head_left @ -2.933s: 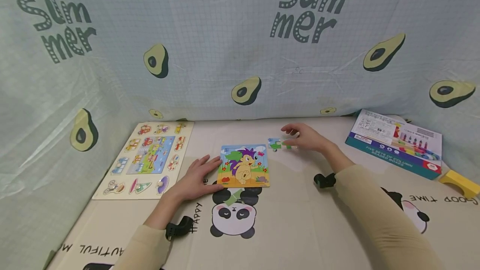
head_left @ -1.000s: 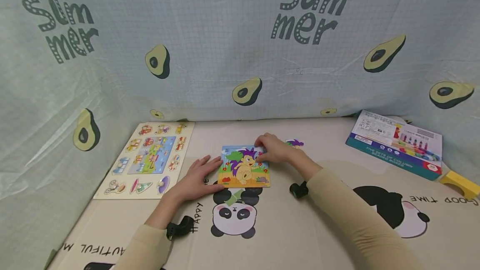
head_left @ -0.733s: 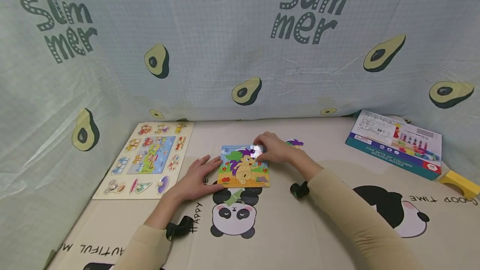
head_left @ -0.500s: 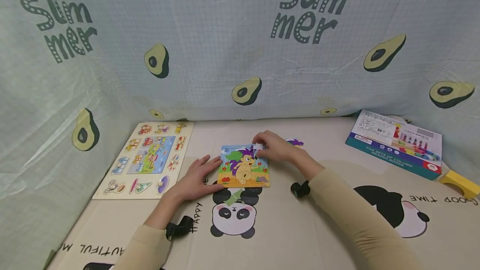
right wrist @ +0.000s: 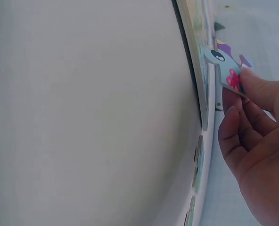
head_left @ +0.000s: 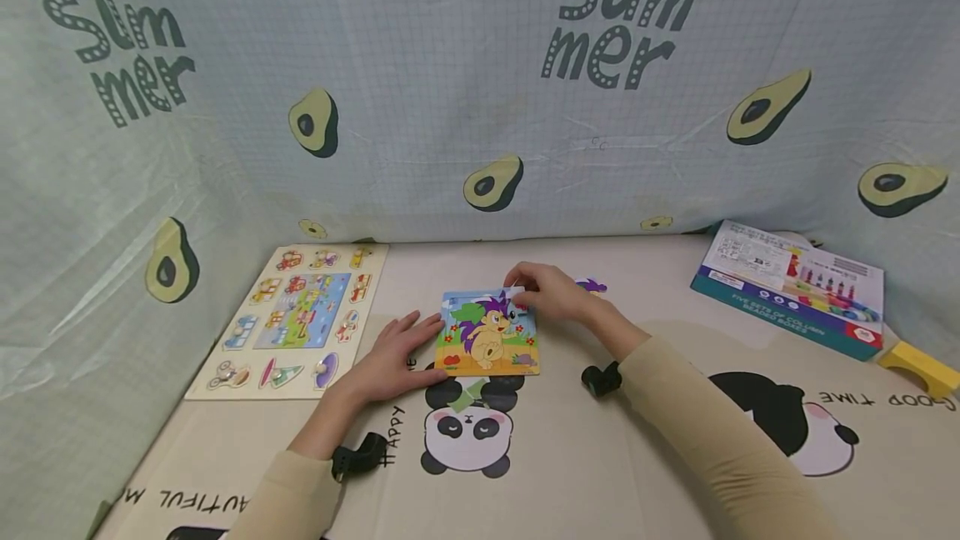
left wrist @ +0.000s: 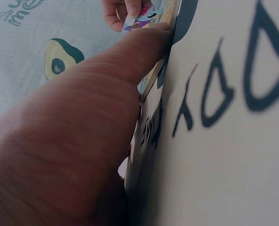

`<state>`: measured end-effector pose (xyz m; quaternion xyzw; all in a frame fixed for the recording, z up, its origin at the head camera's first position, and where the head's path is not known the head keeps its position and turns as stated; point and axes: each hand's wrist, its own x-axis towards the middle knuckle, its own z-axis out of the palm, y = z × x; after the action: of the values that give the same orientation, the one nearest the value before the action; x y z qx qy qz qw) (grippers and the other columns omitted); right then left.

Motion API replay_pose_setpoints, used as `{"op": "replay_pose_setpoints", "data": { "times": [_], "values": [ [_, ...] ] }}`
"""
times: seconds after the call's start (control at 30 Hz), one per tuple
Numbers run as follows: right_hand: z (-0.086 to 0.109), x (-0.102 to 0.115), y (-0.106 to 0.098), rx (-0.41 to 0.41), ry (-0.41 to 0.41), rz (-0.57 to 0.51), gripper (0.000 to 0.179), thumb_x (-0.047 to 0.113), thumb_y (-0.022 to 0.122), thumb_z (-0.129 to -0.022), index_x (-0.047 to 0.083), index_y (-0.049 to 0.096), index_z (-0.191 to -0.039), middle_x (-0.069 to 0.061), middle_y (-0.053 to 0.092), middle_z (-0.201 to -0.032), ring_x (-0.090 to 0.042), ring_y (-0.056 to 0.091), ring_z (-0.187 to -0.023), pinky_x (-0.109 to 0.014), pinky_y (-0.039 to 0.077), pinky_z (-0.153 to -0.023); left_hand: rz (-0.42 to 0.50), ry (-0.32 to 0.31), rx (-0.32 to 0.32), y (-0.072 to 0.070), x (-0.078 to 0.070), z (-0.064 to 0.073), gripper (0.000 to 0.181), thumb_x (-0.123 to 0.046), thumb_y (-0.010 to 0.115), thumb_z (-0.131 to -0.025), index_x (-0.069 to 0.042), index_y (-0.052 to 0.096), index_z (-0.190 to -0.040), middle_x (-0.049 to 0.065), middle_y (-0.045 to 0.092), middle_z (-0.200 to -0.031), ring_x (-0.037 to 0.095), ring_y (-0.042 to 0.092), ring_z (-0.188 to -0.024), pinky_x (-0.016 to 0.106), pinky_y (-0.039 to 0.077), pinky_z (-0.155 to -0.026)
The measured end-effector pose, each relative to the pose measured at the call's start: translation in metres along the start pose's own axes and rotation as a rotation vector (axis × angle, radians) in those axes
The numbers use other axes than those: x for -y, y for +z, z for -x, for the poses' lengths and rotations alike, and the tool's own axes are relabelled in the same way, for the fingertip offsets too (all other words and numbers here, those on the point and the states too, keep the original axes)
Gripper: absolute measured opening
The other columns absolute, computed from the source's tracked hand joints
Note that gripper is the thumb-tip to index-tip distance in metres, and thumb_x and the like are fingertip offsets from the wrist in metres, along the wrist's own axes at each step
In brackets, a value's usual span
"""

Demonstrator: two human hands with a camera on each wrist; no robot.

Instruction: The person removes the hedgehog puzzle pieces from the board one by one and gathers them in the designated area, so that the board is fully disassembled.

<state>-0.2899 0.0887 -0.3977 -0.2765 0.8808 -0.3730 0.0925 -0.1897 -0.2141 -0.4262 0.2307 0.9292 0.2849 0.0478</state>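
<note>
The head view shows a board with little pictures [head_left: 307, 315] left of the fingers of the left hand [head_left: 393, 359]. Those fingers are stretched out and hold nothing, and their tips touch the left side of the hedgehog puzzle [head_left: 489, 342]. By the puzzle's far right corner, the right hand [head_left: 553, 291] pinches a blue piece with a pink butterfly [right wrist: 229, 70] between finger and thumb. A loose purple piece [head_left: 592, 284] lies right of these fingers; a box [head_left: 787, 290] and a yellow block [head_left: 921, 367] sit well to their right.
</note>
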Motion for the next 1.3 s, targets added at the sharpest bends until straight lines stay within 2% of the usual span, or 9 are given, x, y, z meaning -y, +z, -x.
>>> {"op": "replay_pose_setpoints", "data": {
  "times": [0.37,0.47,0.67,0.8,1.0,1.3],
  "values": [
    [0.010,-0.009,-0.030,-0.028,0.022,-0.073,0.019,0.006,0.067,-0.097,0.003,0.064,-0.116,-0.008,0.065,-0.102,-0.023,0.057,-0.089,-0.033,0.049,-0.077,0.000,0.004,-0.006,0.000,0.000,0.001,0.080,-0.047,0.076,-0.087,-0.009,0.047,-0.152,0.006,0.037,-0.160,0.039,0.015,-0.151,0.058,0.006,-0.120],
    [0.014,-0.015,-0.041,-0.039,0.030,-0.068,0.018,0.005,0.067,-0.097,0.002,0.064,-0.115,-0.009,0.066,-0.101,-0.023,0.059,-0.088,-0.033,0.049,-0.075,0.002,0.002,-0.006,0.000,0.000,0.001,0.080,-0.046,0.076,-0.087,-0.009,0.047,-0.152,0.006,0.037,-0.160,0.038,0.015,-0.151,0.058,0.006,-0.120],
    [0.023,-0.028,-0.060,-0.051,0.069,-0.037,0.019,0.007,0.067,-0.098,0.001,0.064,-0.117,-0.010,0.065,-0.104,-0.024,0.059,-0.092,-0.036,0.048,-0.082,0.003,0.002,-0.004,0.000,0.000,0.000,0.080,-0.044,0.077,-0.088,-0.009,0.047,-0.152,0.005,0.036,-0.161,0.038,0.014,-0.151,0.058,0.005,-0.120],
    [0.030,-0.040,-0.070,-0.057,0.078,-0.023,0.020,0.006,0.066,-0.098,0.000,0.064,-0.117,-0.010,0.066,-0.102,-0.024,0.059,-0.091,-0.036,0.048,-0.080,0.002,0.005,-0.007,0.000,0.000,0.000,0.079,-0.045,0.076,-0.087,-0.008,0.047,-0.152,0.006,0.037,-0.160,0.039,0.015,-0.151,0.059,0.006,-0.119],
    [0.042,-0.056,-0.082,-0.076,0.080,-0.014,0.018,0.004,0.066,-0.097,-0.001,0.064,-0.115,-0.010,0.066,-0.101,-0.024,0.060,-0.089,-0.035,0.050,-0.077,0.007,0.008,-0.005,-0.001,-0.002,0.001,0.079,-0.044,0.077,-0.087,-0.008,0.047,-0.152,0.006,0.037,-0.160,0.039,0.015,-0.151,0.059,0.006,-0.119],
    [0.057,-0.074,-0.095,-0.091,0.077,0.011,0.018,0.003,0.066,-0.097,-0.002,0.064,-0.114,-0.011,0.066,-0.100,-0.025,0.059,-0.089,-0.035,0.048,-0.081,0.008,0.000,-0.001,0.000,-0.003,0.000,0.080,-0.045,0.077,-0.087,-0.008,0.047,-0.152,0.006,0.037,-0.160,0.039,0.015,-0.151,0.060,0.007,-0.119]
  ]
}}
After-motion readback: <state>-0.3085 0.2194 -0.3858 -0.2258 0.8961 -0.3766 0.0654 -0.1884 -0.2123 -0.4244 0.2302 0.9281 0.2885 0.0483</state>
